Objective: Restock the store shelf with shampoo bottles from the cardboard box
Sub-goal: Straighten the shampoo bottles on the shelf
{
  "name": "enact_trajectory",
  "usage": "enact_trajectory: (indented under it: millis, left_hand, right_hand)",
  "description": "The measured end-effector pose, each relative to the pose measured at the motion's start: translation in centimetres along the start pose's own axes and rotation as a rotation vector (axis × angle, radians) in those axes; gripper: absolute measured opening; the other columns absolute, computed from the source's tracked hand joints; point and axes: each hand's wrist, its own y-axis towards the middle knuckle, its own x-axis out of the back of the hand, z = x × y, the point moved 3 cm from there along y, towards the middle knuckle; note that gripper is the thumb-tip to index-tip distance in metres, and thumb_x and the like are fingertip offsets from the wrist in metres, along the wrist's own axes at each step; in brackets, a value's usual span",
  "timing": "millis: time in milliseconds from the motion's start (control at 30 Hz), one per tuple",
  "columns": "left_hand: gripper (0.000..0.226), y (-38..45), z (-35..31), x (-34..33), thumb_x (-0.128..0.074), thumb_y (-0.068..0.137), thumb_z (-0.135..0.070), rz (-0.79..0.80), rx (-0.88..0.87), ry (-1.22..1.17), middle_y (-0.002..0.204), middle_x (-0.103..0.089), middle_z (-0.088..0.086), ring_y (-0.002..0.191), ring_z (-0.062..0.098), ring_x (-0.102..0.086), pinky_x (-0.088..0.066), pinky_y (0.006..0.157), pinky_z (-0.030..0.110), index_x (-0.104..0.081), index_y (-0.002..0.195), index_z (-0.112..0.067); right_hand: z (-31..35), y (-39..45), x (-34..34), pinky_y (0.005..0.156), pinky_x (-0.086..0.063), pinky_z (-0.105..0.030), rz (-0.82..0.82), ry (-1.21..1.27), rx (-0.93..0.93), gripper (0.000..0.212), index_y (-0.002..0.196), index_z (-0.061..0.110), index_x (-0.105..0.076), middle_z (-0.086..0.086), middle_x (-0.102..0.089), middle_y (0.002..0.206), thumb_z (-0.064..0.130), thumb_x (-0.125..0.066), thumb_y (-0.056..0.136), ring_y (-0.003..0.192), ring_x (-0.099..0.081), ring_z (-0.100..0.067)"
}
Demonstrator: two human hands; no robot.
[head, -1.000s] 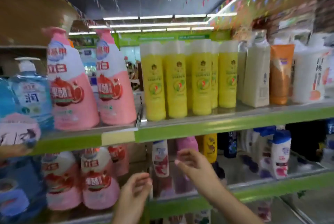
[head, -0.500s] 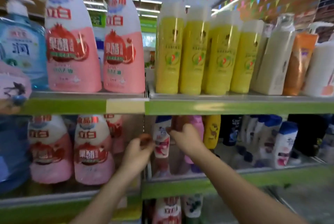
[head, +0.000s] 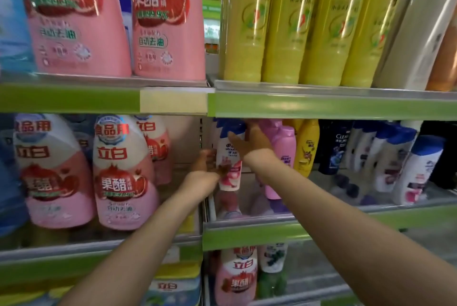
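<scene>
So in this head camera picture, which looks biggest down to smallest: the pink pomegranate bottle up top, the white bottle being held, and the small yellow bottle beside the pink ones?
1. Pink pomegranate bottle, though it is nearer the camera and cut off.
2. White bottle, in both hands.
3. Yellow bottle, only slightly smaller; uncertain.

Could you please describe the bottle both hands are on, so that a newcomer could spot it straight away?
Find the middle shelf beneath the row of yellow bottles. At its left end, the left hand and right hand hold a white shampoo bottle. Unlike the plain pink bottle beside it, it has a blue cap and red label.
</scene>
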Motion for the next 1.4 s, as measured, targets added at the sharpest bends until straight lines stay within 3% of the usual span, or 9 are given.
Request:
enact_trajectory:
  millis: [167, 300, 433, 600, 667, 800, 933, 1233, 1400]
  left_hand:
    - [0.03, 0.6, 0.3, -0.7, -0.063, 0.086, -0.004, 0.091, -0.048, 0.006, 0.098, -0.061, 0.002, 0.091, 0.018, -0.058, -0.05, 0.071, 0.02, -0.047, 0.111, -0.009]
    - [0.023, 0.9, 0.7, -0.7, -0.057, 0.091, -0.007, 0.067, -0.039, 0.023, 0.113, -0.059, 0.013, 0.097, 0.022, -0.057, -0.046, 0.083, 0.032, -0.047, 0.112, -0.006]
    - [0.017, 0.3, 0.8, -0.4, -0.055, 0.093, -0.011, 0.078, -0.066, 0.14, 0.111, -0.061, 0.005, 0.091, 0.014, -0.058, -0.047, 0.077, 0.028, -0.046, 0.106, -0.018]
    - [0.032, -1.8, 0.6, 0.1, -0.05, 0.096, -0.01, 0.048, -0.049, 0.291, 0.121, -0.059, 0.003, 0.111, 0.023, -0.057, -0.047, 0.09, 0.034, -0.045, 0.125, -0.02]
    - [0.037, -3.0, 0.1, 0.0, -0.05, 0.095, -0.006, 0.033, -0.047, 0.301, 0.12, -0.06, 0.005, 0.112, 0.023, -0.056, -0.045, 0.088, 0.03, -0.045, 0.13, -0.014]
    - [0.025, -4.9, -0.7, -0.2, -0.059, 0.091, -0.013, 0.04, -0.073, 0.256, 0.101, -0.062, -0.004, 0.096, 0.013, -0.059, -0.047, 0.079, 0.026, -0.049, 0.113, -0.02]
    - [0.02, -6.2, -1.0, -0.2, -0.062, 0.09, -0.013, 0.035, -0.046, 0.215, 0.09, -0.061, -0.01, 0.09, 0.012, -0.064, -0.05, 0.068, 0.021, -0.048, 0.091, -0.027]
    - [0.018, -8.5, -1.7, -0.3, -0.06, 0.09, -0.015, 0.043, -0.034, 0.246, 0.098, -0.066, 0.001, 0.088, 0.015, -0.068, -0.058, 0.075, 0.034, -0.047, 0.093, -0.027]
    - [0.017, -9.2, -1.8, -0.4, -0.058, 0.091, -0.015, 0.05, -0.039, 0.265, 0.099, -0.066, 0.002, 0.086, 0.01, -0.068, -0.056, 0.068, 0.025, -0.049, 0.104, -0.022]
  right_hand:
    - [-0.6, 0.7, -0.7, 0.098, -0.046, -0.034, -0.014, 0.058, -0.013, 0.036, 0.129, 0.011, -0.047, -0.007, -0.06, 0.112, 0.017, -0.058, 0.095, 0.104, -0.057, -0.022]
    - [-1.1, 0.6, -1.0, 0.097, -0.046, -0.034, 0.017, 0.083, -0.025, 0.035, 0.128, 0.015, -0.045, -0.005, -0.061, 0.112, 0.02, -0.057, 0.096, 0.105, -0.058, -0.022]
    - [-0.9, -0.2, -0.6, 0.1, -0.047, -0.043, 0.033, 0.09, -0.036, 0.037, 0.129, 0.015, -0.043, -0.009, -0.061, 0.117, 0.023, -0.056, 0.096, 0.11, -0.058, -0.027]
    - [-0.7, -2.2, 0.3, 0.068, -0.047, -0.018, 0.105, 0.079, -0.057, 0.034, 0.128, 0.015, -0.04, 0.011, -0.052, 0.086, 0.005, -0.05, 0.098, 0.083, -0.056, -0.003]
    - [-0.6, -3.3, 0.8, 0.07, -0.048, -0.02, 0.126, 0.066, -0.062, 0.037, 0.129, 0.014, -0.04, 0.014, -0.051, 0.084, -0.001, -0.048, 0.096, 0.089, -0.058, -0.005]
    - [0.1, -5.1, 1.8, 0.075, -0.047, -0.024, 0.149, 0.053, -0.034, 0.033, 0.129, 0.015, -0.04, 0.015, -0.056, 0.088, 0.005, -0.047, 0.098, 0.083, -0.056, -0.003]
    - [0.9, -6.4, 2.6, 0.055, -0.04, -0.01, 0.159, 0.013, -0.001, 0.026, 0.125, 0.011, -0.041, 0.014, -0.056, 0.084, 0.013, -0.048, 0.1, 0.071, -0.051, 0.004]
    - [1.7, -8.8, 3.7, 0.056, -0.046, -0.018, 0.176, -0.06, -0.023, 0.026, 0.115, 0.014, -0.044, 0.001, -0.058, 0.092, 0.035, -0.047, 0.1, 0.075, -0.057, -0.006]
    - [1.9, -9.4, 3.9, 0.055, -0.043, -0.018, 0.177, -0.065, -0.04, 0.028, 0.115, 0.013, -0.043, -0.005, -0.061, 0.104, 0.036, -0.047, 0.099, 0.088, -0.061, -0.015]
